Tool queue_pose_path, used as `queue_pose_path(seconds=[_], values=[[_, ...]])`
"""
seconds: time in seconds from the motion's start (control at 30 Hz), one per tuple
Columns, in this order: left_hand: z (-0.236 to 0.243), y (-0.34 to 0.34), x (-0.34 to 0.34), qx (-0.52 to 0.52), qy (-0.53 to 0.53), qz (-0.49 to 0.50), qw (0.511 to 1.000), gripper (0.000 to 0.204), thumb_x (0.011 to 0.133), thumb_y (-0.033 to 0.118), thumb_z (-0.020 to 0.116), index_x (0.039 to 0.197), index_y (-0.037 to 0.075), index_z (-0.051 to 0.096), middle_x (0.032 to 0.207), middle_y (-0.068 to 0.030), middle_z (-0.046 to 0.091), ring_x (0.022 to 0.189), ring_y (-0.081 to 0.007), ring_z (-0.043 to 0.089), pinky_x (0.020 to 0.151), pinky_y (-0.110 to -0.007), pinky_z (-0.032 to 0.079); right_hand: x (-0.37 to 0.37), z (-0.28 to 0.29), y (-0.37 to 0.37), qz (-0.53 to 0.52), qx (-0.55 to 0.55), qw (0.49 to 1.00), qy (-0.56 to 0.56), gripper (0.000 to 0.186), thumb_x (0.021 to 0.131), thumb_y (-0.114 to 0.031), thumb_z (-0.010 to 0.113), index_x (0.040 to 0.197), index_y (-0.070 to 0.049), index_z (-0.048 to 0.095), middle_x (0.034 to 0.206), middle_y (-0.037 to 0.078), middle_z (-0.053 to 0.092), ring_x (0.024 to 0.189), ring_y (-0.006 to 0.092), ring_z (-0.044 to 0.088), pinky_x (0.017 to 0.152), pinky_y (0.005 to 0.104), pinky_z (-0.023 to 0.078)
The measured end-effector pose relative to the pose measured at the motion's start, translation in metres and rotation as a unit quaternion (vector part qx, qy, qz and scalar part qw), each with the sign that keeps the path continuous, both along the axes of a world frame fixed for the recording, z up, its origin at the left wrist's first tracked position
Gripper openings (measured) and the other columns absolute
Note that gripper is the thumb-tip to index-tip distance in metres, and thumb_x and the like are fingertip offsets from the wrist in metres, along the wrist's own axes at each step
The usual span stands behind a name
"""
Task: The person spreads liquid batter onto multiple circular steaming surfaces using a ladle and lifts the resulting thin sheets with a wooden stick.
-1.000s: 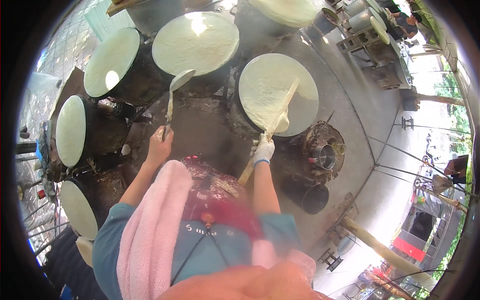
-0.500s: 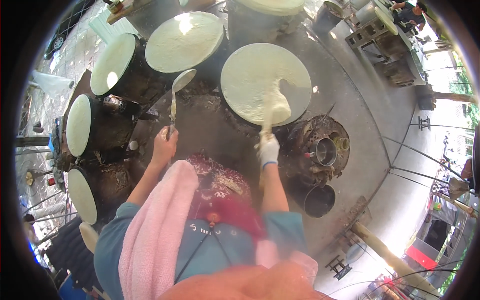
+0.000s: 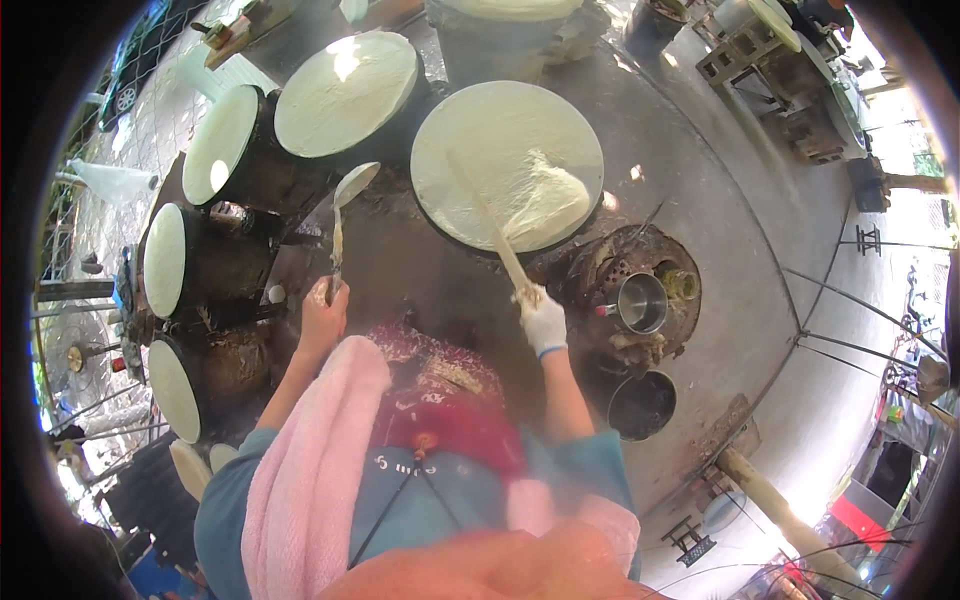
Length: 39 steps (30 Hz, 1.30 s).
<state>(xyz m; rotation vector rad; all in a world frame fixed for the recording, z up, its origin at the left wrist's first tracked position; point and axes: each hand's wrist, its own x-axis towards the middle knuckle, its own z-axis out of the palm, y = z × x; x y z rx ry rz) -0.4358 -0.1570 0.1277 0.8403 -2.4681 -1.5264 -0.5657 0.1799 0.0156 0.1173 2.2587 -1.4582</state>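
My bare left hand (image 3: pixel 325 308) is closed round the handle of a ladle (image 3: pixel 356 184), whose bowl points away from me beside the large griddle. Pale batter coats part of that handle. My right hand (image 3: pixel 543 318), in a white glove with a blue cuff, grips a long wooden stick (image 3: pixel 502 243). The stick's far end reaches over the large round griddle (image 3: pixel 440 205) in front of me. A pale batter layer (image 3: pixel 545 200) covers much of its top, with a thicker, rippled patch on the right side.
More round griddles curve to the left, among them one (image 3: pixel 345 95) behind and one (image 3: pixel 215 145) farther left. On the right, a metal pot (image 3: pixel 641 303) rests on a round stand, with a dark bucket (image 3: pixel 642 405) nearer me. A pink towel (image 3: pixel 310 460) hangs over my left shoulder.
The stick has swung to the left across the griddle and now slants. The batter has spread over the formerly bare grey patch at the right. My left hand still holds the ladle.
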Motion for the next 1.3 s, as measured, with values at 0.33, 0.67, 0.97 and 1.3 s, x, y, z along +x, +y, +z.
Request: queue_pose_path(seconds=[0.33, 0.67, 0.97, 1.3], values=[[0.003, 0.013, 0.015, -0.041, -0.015, 0.040, 0.998, 0.013, 0.088, 0.012, 0.053, 0.077, 0.005, 0.051, 0.053, 0.0037, 0.043, 0.036, -0.0039, 0.036, 0.034, -0.021, 0.026, -0.178, 0.012, 0.050, 0.054, 0.328, 0.935, 0.124, 0.050, 0.087, -0.047, 0.043, 0.127, -0.017, 0.046, 0.093, 0.024, 0.062, 0.089, 0.0390, 0.059, 0.077, 0.0478, 0.046], [0.012, 0.022, -0.007, -0.035, -0.050, 0.027, 0.998, 0.016, 0.084, 0.013, 0.054, 0.080, -0.001, 0.055, 0.062, -0.0088, 0.053, 0.054, -0.0126, 0.051, 0.048, -0.030, 0.039, -0.045, -0.010, 0.011, -0.216, -0.264, 0.930, 0.138, 0.044, 0.085, -0.005, 0.057, 0.129, -0.005, 0.046, 0.112, 0.010, 0.059, 0.087, 0.0145, 0.058, 0.080, 0.0257, 0.048], [-0.017, 0.057, -0.168, 0.190, -0.015, -0.169, 0.967, 0.020, 0.088, 0.014, 0.050, 0.072, 0.003, 0.047, 0.053, -0.0022, 0.045, 0.033, -0.0111, 0.041, 0.032, -0.026, 0.030, -0.024, -0.036, 0.046, -0.266, -0.308, 0.912, -0.051, 0.027, 0.086, -0.017, 0.061, 0.113, -0.016, 0.059, 0.072, -0.003, 0.059, 0.046, 0.0038, 0.045, 0.033, 0.0182, 0.030], [-0.051, 0.104, -0.301, 0.336, -0.076, -0.266, 0.900, 0.016, 0.084, 0.010, 0.053, 0.072, -0.002, 0.053, 0.057, -0.0042, 0.050, 0.040, -0.0116, 0.044, 0.038, -0.025, 0.034, 0.039, -0.011, 0.033, -0.349, -0.273, 0.895, -0.058, 0.031, 0.083, -0.010, 0.062, 0.115, -0.012, 0.058, 0.076, -0.004, 0.056, 0.056, 0.0045, 0.050, 0.043, 0.0184, 0.039]])
